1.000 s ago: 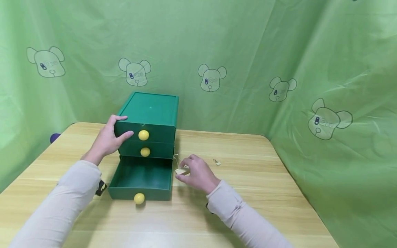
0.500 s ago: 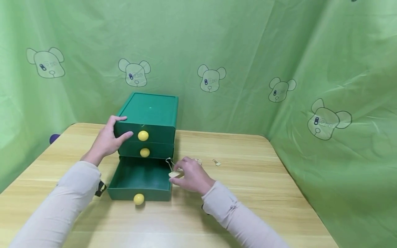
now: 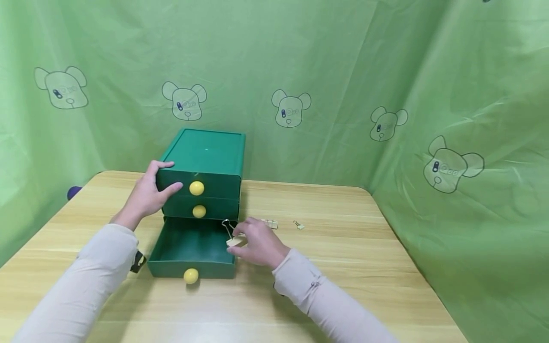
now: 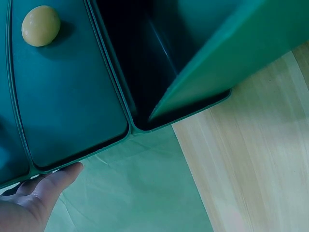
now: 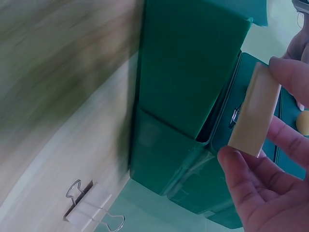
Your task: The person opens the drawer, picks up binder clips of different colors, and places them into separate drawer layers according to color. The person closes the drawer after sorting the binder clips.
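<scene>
A green desktop drawer unit (image 3: 206, 151) with yellow knobs stands on the table, its bottom drawer (image 3: 193, 268) pulled out. My left hand (image 3: 145, 193) grips the unit's upper left corner, thumb on the front and a finger over the top edge. My right hand (image 3: 259, 244) pinches a large pale yellow binder clip (image 3: 237, 240) by its body, fingertips at both ends in the right wrist view. One wire handle stands up. The clip is over the open drawer's right wall. The fingers hide part of it in the head view.
Another binder clip (image 3: 271, 223) lies on the table behind my right hand, and a smaller one (image 3: 299, 225) lies farther right. Green curtains (image 3: 334, 57) with bear drawings enclose the back and sides of the wooden table (image 3: 343, 267).
My right hand has carried the binder clip left, from beside the drawer to over its right wall. The clip behind the hand has come into view. My left hand stays on the unit.
</scene>
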Available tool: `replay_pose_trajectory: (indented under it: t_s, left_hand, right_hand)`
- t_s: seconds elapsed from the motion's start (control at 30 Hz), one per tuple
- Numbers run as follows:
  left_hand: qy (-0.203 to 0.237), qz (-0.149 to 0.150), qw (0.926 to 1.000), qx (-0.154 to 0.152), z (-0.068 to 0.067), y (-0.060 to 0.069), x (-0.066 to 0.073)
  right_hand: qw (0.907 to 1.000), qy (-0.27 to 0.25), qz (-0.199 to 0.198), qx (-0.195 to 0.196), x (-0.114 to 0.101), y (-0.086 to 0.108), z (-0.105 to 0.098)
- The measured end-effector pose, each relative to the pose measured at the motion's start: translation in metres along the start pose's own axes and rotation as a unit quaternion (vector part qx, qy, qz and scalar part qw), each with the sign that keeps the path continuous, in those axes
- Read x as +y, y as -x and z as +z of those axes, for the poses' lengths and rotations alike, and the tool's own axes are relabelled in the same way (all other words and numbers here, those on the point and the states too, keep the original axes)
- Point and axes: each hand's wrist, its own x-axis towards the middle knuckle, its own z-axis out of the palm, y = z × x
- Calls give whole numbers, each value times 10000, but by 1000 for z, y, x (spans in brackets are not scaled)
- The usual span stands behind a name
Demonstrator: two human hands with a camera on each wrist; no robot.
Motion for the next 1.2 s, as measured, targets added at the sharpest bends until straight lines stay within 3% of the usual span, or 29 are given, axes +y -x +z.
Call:
replay_pose_trajectory:
  t_s: [0.67, 1.2]
  left_hand:
    - [-6, 33, 10000, 39, 1, 0, -1]
    - [13, 12, 10000, 31, 1, 0, -1]
  right_hand:
    - [9995, 136, -30, -271, -12, -10, 5]
    - [9996, 176, -79, -197, -17, -18, 8]
